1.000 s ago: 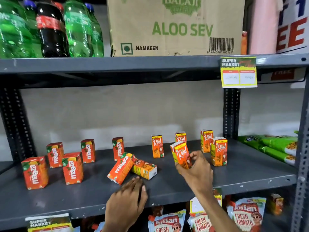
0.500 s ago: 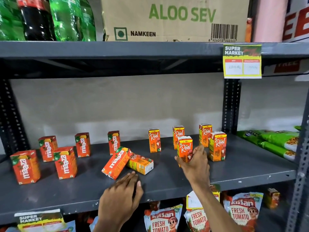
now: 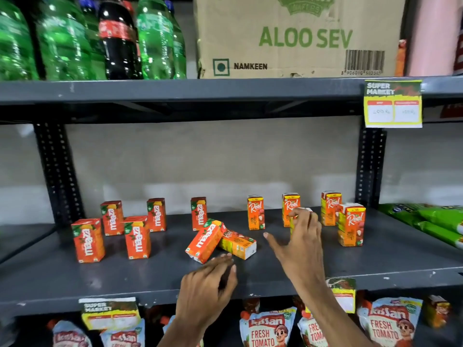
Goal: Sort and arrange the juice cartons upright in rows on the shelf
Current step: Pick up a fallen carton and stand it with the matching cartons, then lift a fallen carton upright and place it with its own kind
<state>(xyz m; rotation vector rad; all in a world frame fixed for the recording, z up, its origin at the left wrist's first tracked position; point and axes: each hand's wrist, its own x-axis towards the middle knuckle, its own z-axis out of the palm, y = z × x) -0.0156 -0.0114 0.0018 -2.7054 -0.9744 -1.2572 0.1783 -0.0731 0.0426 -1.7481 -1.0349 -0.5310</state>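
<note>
Here right hand (image 3: 299, 242) pinches the top of a Real carton (image 3: 304, 211), standing it in the front row beside its likes. Left hand (image 3: 208, 289) open, empty, near the toppled Maaza carton (image 3: 204, 241) leaning on a fallen Real carton (image 3: 238, 244); grey shelf (image 3: 75, 279).

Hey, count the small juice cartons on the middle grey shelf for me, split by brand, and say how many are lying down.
Red-orange Maaza cartons: 6, one tipped over
Orange-yellow Real cartons: 6, one lying flat, one mostly hidden under the right hand
Total: 12, with 2 down
</note>
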